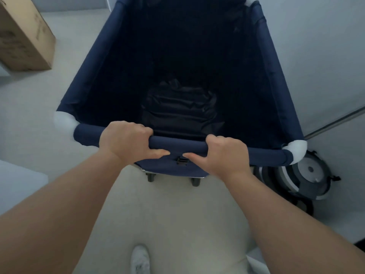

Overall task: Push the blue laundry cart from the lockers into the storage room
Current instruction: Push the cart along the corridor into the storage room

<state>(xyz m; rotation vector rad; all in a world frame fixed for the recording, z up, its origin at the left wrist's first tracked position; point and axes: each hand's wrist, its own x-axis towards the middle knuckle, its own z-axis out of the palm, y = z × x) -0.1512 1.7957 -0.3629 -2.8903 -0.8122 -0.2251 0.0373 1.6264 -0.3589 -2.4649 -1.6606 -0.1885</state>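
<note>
The blue laundry cart (88,72) fills the middle of the head view, a navy fabric bin with white corner joints and small black casters under its near end. A dark bag (179,107) lies crumpled at the bottom inside. My left hand (124,141) is wrapped over the near rim bar, left of centre. My right hand (227,153) grips the same bar right of centre. Both thumbs point inward under the bar, close to a black buckle (182,161).
A cardboard box (23,36) stands on the floor at the far left. A round robot vacuum (310,178) sits by the cart's near right corner, next to a wall with a metal rail (335,123). A white surface (19,184) lies at the left. My white shoe (140,260) is below.
</note>
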